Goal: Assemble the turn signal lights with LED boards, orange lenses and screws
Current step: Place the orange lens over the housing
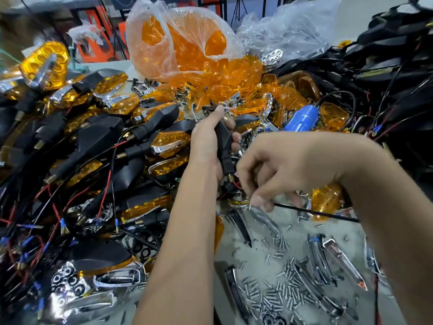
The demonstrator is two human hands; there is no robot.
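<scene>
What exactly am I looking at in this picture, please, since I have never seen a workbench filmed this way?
There is no machine here: the one picture comes from a wide-angle camera worn on a person's head, looking forward and down at their own two bare hands. The left hand grips a black turn signal housing. The right hand pinches a thin black wire that trails to the right. On the grey table lie loose screws and chrome trim pieces. At the left is a pile of finished turn signals with orange lenses and red and black wires. At the back a clear plastic bag holds orange lenses, beside a blue electric screwdriver.
</scene>
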